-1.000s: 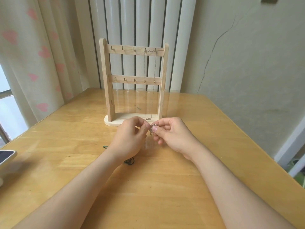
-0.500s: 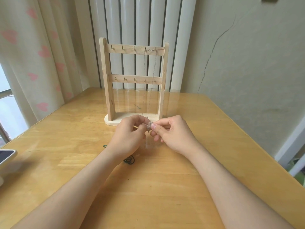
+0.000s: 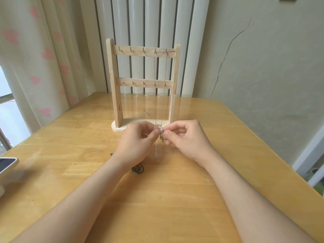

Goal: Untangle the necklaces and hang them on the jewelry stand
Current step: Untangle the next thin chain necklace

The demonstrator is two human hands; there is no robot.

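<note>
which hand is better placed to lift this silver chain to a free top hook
Probably the left hand: it pinches the silver chain nearer the free top hooks, while the right hand sits under the necklace already hanging and might snag it.

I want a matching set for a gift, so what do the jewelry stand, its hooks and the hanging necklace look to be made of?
Jewelry stand: pale wood with a matte, unfinished look and visible grain.
Hooks: small bent metal with a brass-coloured sheen, possibly plated.
Hanging necklace: fine metal chain, silvery to pale gold, with a glinting lettered pendant. The exact metal can't be told.
</note>
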